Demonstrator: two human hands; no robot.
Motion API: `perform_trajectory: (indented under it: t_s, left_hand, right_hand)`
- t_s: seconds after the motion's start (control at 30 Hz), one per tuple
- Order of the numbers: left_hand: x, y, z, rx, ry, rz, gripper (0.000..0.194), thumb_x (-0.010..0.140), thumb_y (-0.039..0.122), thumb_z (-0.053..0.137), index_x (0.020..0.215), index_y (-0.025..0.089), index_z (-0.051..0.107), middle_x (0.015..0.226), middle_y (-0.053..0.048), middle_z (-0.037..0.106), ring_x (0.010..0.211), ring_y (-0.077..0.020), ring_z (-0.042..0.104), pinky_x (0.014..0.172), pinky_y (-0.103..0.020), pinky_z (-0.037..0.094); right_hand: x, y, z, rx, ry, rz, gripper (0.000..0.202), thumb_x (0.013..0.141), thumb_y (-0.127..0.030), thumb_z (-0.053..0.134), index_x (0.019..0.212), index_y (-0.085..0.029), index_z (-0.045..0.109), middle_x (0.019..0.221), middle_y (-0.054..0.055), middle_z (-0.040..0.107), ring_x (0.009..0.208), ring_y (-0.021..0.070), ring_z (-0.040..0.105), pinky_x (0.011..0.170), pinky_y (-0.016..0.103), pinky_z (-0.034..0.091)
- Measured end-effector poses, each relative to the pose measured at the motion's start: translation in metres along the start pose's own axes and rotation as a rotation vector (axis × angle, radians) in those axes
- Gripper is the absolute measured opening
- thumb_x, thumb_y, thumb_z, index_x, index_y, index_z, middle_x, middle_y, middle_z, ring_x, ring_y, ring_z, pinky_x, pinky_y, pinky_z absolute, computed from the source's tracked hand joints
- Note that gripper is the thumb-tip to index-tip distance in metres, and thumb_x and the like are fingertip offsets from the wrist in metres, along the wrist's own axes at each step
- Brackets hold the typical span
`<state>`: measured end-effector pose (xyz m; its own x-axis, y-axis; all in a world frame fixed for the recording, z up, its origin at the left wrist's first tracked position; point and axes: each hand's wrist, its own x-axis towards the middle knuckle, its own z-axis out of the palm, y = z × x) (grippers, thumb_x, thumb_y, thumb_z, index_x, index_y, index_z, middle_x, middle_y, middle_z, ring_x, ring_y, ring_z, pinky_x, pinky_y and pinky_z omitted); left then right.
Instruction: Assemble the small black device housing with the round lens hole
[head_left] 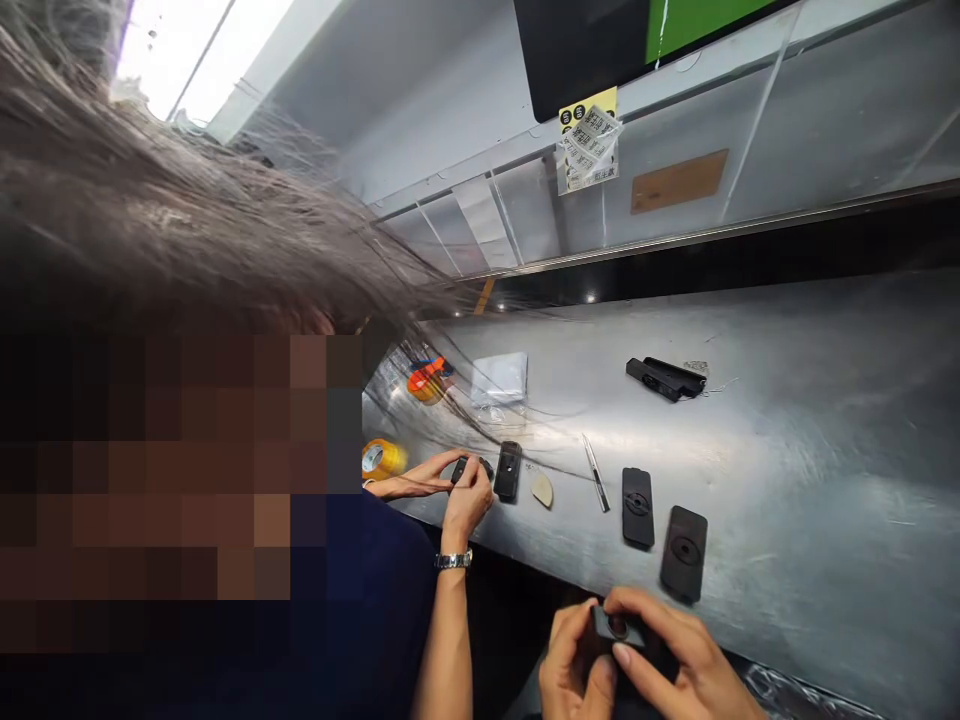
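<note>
Both my hands are at the bottom edge of the view, holding one small black flat part [619, 628] with a round feature. My left hand [576, 662] grips its left side and my right hand [679, 655] covers its right side, thumb pressed on the front. Just beyond my hands, two similar black parts [637, 506] [684, 552] lie flat on the metal workbench [787, 450]. A thin metal tool [595, 472] lies left of them.
A co-worker sits close on my left, their hair filling the left of the view; their hands [461, 485] hold a black part beside another black part [508, 470] and a beige pick [542, 490]. Farther back lie a black housing [666, 378], a plastic bag [499, 379] and yellow tape [382, 458].
</note>
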<state>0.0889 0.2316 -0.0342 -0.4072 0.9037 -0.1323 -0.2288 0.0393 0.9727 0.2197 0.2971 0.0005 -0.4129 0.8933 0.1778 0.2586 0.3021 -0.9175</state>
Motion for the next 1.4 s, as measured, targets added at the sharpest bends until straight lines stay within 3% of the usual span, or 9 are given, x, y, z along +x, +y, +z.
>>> perform_trajectory:
  t_s: [0.33, 0.67, 0.9, 1.0, 1.1, 1.23, 1.4]
  left_hand:
    - [0.0, 0.0, -0.004, 0.002, -0.038, -0.023, 0.039, 0.073, 0.041, 0.066, 0.107, 0.022, 0.068, 0.1, -0.01, 0.065, 0.095, -0.0228, 0.062, 0.083, -0.027, 0.05]
    - [0.001, 0.006, -0.005, 0.04, -0.097, -0.037, 0.039, 0.075, 0.043, 0.064, 0.107, 0.021, 0.068, 0.098, -0.009, 0.065, 0.093, -0.0211, 0.062, 0.084, -0.025, 0.049]
    - [0.0, 0.001, -0.007, -0.133, -0.026, -0.127, 0.038, 0.07, 0.038, 0.071, 0.106, 0.026, 0.068, 0.099, -0.007, 0.07, 0.093, -0.0217, 0.065, 0.083, -0.027, 0.05]
    - [0.0, 0.003, -0.006, -0.201, 0.027, -0.181, 0.041, 0.066, 0.039, 0.075, 0.104, 0.023, 0.069, 0.1, -0.009, 0.071, 0.095, -0.0226, 0.065, 0.086, -0.028, 0.05]
    - [0.0, 0.007, -0.002, -0.227, 0.077, -0.207, 0.041, 0.062, 0.039, 0.078, 0.099, 0.023, 0.071, 0.098, -0.008, 0.072, 0.094, -0.0213, 0.065, 0.086, -0.026, 0.051]
    - [-0.002, 0.011, 0.002, -0.215, 0.098, -0.169, 0.041, 0.061, 0.038, 0.079, 0.098, 0.024, 0.071, 0.09, -0.006, 0.071, 0.085, -0.0189, 0.065, 0.078, -0.025, 0.052]
    - [-0.004, 0.017, 0.004, -0.14, 0.137, -0.032, 0.033, 0.061, 0.037, 0.078, 0.092, 0.026, 0.073, 0.09, -0.003, 0.068, 0.083, -0.0153, 0.063, 0.074, -0.02, 0.051]
  right_hand:
    - [0.003, -0.009, 0.005, 0.006, 0.018, -0.022, 0.023, 0.081, -0.027, 0.059, 0.103, -0.024, 0.06, 0.096, 0.004, 0.073, 0.086, 0.0182, 0.07, 0.077, 0.019, 0.056]
    - [0.002, -0.014, 0.005, -0.021, -0.078, 0.103, 0.03, 0.083, -0.03, 0.054, 0.112, -0.021, 0.06, 0.109, 0.008, 0.071, 0.099, 0.0203, 0.067, 0.086, 0.024, 0.054]
    - [-0.011, 0.003, 0.011, 0.027, -0.068, 0.217, 0.052, 0.081, -0.033, 0.057, 0.13, -0.021, 0.046, 0.113, 0.01, 0.067, 0.1, 0.0205, 0.065, 0.088, 0.03, 0.054]
    - [-0.015, 0.009, 0.011, 0.048, -0.068, 0.189, 0.049, 0.081, -0.034, 0.058, 0.128, -0.023, 0.049, 0.121, 0.01, 0.064, 0.105, 0.0207, 0.064, 0.09, 0.029, 0.053]
    - [-0.014, 0.007, 0.007, 0.049, -0.057, 0.107, 0.038, 0.081, -0.03, 0.058, 0.118, -0.023, 0.058, 0.113, 0.009, 0.068, 0.101, 0.0227, 0.066, 0.085, 0.028, 0.056]
    - [-0.009, -0.002, -0.001, 0.052, -0.029, 0.012, 0.03, 0.08, -0.026, 0.058, 0.11, -0.024, 0.062, 0.102, 0.007, 0.072, 0.091, 0.0223, 0.069, 0.077, 0.024, 0.058]
    - [-0.01, -0.008, -0.004, 0.096, -0.001, 0.021, 0.027, 0.08, -0.026, 0.058, 0.107, -0.024, 0.062, 0.101, 0.006, 0.072, 0.091, 0.0208, 0.069, 0.076, 0.023, 0.057]
